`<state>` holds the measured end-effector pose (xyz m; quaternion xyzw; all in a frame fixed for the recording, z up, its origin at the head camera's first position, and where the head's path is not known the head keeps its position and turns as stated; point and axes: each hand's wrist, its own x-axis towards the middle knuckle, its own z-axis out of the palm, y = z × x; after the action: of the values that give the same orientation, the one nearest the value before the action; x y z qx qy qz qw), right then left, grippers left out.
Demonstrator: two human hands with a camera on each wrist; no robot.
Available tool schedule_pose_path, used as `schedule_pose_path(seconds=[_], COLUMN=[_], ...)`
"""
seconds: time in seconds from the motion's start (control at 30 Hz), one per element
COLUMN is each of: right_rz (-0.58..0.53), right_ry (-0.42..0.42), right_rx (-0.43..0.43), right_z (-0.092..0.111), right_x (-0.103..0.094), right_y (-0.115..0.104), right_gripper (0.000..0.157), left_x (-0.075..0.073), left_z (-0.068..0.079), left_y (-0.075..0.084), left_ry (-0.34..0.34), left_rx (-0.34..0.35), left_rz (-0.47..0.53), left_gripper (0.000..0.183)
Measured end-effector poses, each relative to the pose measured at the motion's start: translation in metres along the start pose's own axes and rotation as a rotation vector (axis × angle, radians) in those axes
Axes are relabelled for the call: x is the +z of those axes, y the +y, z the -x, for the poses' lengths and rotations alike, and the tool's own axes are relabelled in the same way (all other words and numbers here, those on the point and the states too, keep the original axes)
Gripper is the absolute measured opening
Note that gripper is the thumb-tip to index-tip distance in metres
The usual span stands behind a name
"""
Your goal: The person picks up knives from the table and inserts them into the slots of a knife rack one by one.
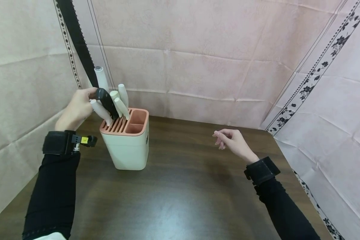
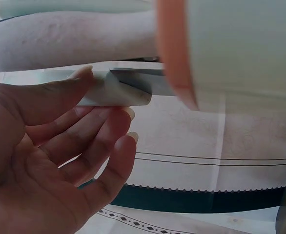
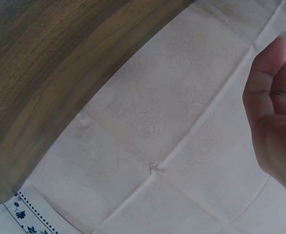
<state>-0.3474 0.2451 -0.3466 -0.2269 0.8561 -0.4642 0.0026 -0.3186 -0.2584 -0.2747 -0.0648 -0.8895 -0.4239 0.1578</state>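
Observation:
On the left of the table stands a light green knife block [image 1: 130, 151] with a salmon-coloured slotted top. My left hand [image 1: 79, 105] is at its back left. In the left wrist view, the thumb and fingers pinch the pale handle of a knife [image 2: 128, 93]. Its metal blade runs into the block's top, the lower part hidden inside. A black handle [image 1: 106, 102] and a white handle [image 1: 101, 111] stick up right beside this hand. Over the table's right side, my right hand [image 1: 232, 141] holds nothing, its fingers loosely curled.
More pale handles [image 1: 123, 95] rise from the slots. Two square compartments [image 1: 138, 119] fill the block's right side. The brown wooden table [image 1: 180, 186] meets a pink patterned cloth [image 1: 198, 66] at its back edge, and cloth hangs on both sides.

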Motion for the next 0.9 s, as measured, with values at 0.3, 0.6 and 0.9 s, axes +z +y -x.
schedule_pose_path(seconds=[0.3, 0.6, 0.9], right_rz=[0.0, 0.0, -0.008], right_ry=[-0.006, -0.003, -0.01], right_rx=[-0.006, -0.02, -0.005], right_z=[0.0023, 0.0052, 0.0046], right_x=[0.0002, 0.0034, 0.0077], right_y=[0.004, 0.006, 0.0069], right_gripper=[0.028, 0.026, 0.029], left_x=[0.006, 0.0079, 0.0075], left_z=[0.0025, 0.0049, 0.0054], left_y=[-0.0063, -0.0095, -0.0099], left_ry=[0.066, 0.048, 0.026], left_rx=[0.076, 0.074, 0.049], left_rz=[-0.14, -0.163, -0.169], left_gripper=[0.021, 0.021, 0.023])
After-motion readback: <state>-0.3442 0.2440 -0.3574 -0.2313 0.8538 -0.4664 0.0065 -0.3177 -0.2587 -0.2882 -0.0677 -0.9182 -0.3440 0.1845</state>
